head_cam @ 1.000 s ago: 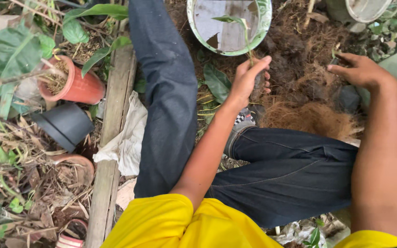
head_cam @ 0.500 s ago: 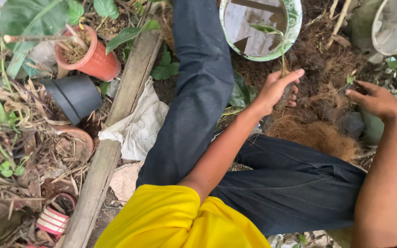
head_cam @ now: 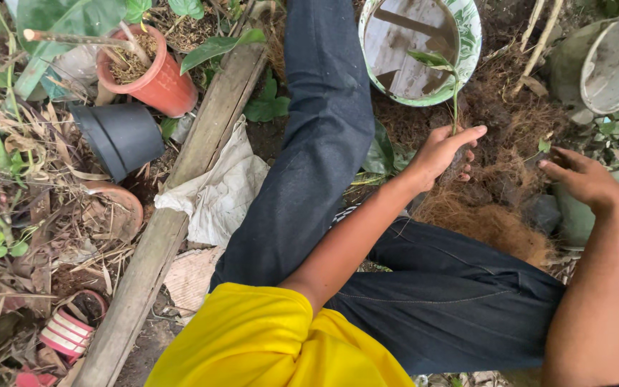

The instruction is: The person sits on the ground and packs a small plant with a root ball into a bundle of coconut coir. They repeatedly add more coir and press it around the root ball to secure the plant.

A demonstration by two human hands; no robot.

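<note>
My left hand [head_cam: 441, 152] is closed around the base of a thin green seedling [head_cam: 447, 80], whose stem rises from my fist with a few leaves at the top. The hand rests on a mound of dark soil and brown coconut fibre [head_cam: 496, 193]. My right hand [head_cam: 583, 178] hovers over the right side of the mound, fingers spread, holding nothing. Just beyond the seedling stands an empty green-and-white patterned pot [head_cam: 418, 47].
My legs in dark jeans [head_cam: 324, 143] stretch across the middle. A wooden plank [head_cam: 173, 215] runs diagonally at left, with a white cloth [head_cam: 220, 193], a black pot [head_cam: 120, 136] and a terracotta pot [head_cam: 150, 72] beside it. A grey bucket [head_cam: 614, 61] sits top right.
The view has shifted left and down. My left hand keeps its hold on the seedling over the soil mound. My right hand has drifted slightly right, away from the mound.
</note>
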